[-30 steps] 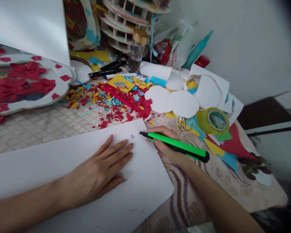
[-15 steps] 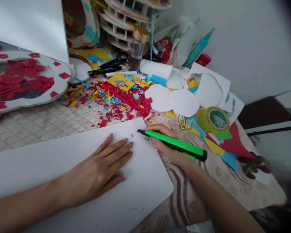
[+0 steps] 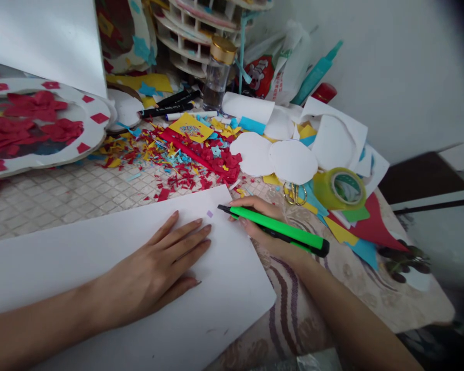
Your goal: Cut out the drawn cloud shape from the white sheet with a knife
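Observation:
A large white board (image 3: pixel 81 242) lies across the front of the table, with a small purple mark (image 3: pixel 210 214) near its far right corner. My left hand (image 3: pixel 158 268) rests flat on the board, fingers spread. In my right hand (image 3: pixel 263 219) is a green and black utility knife (image 3: pixel 282 226), held at the board's right edge. The knife's dark tip points left, close to the purple mark. Whether the tip touches the board I cannot tell.
Paper scraps (image 3: pixel 193 165) in red, yellow and blue lie beyond the board. White paper circles (image 3: pixel 293 162), scissors (image 3: pixel 295 194) and a tape roll (image 3: pixel 339 189) sit to the right. Markers (image 3: pixel 170 111) and a gold-capped bottle (image 3: pixel 217 72) stand farther back. A decorated white frame (image 3: pixel 96 118) is at left.
Both hands and the knife hold almost the same place on the board. The whole view has shifted very slightly.

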`<state>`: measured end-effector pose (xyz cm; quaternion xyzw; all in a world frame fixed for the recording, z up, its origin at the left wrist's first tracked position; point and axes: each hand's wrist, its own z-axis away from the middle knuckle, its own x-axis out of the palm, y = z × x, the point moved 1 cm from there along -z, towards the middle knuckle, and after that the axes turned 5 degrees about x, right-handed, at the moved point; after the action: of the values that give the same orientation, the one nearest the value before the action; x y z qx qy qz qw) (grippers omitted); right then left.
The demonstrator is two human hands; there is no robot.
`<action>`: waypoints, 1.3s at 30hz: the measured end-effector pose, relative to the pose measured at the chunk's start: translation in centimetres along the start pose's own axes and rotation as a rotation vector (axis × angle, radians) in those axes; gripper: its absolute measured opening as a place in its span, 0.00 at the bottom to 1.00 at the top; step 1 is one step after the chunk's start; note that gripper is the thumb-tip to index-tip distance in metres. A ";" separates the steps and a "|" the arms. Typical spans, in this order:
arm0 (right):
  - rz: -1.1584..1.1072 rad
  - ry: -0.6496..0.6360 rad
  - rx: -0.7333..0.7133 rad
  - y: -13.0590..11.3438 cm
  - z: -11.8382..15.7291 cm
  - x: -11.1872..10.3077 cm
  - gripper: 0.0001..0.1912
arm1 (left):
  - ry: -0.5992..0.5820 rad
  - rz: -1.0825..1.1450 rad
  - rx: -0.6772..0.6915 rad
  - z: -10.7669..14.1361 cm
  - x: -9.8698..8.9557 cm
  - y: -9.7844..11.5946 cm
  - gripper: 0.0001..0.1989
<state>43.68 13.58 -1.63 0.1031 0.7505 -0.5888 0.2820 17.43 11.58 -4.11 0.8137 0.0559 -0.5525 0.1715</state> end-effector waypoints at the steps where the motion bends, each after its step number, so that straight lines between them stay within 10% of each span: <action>1: 0.010 -0.008 -0.003 -0.1 0.0 0.0 0.13 | 0.001 -0.004 0.001 0.0 0.0 0.0 0.25; 27: -0.446 0.156 0.241 4.1 1.2 -0.1 0.12 | 0.139 -0.036 0.062 -0.7 -0.6 0.7 0.14; 39: -0.458 0.257 0.222 3.8 1.6 -0.3 0.10 | -0.041 -0.178 0.077 1.6 -2.7 4.3 0.22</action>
<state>46.20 13.21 -4.82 0.0347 0.7146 -0.6980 0.0312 16.20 7.23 -1.19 0.7999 0.1035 -0.5840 0.0915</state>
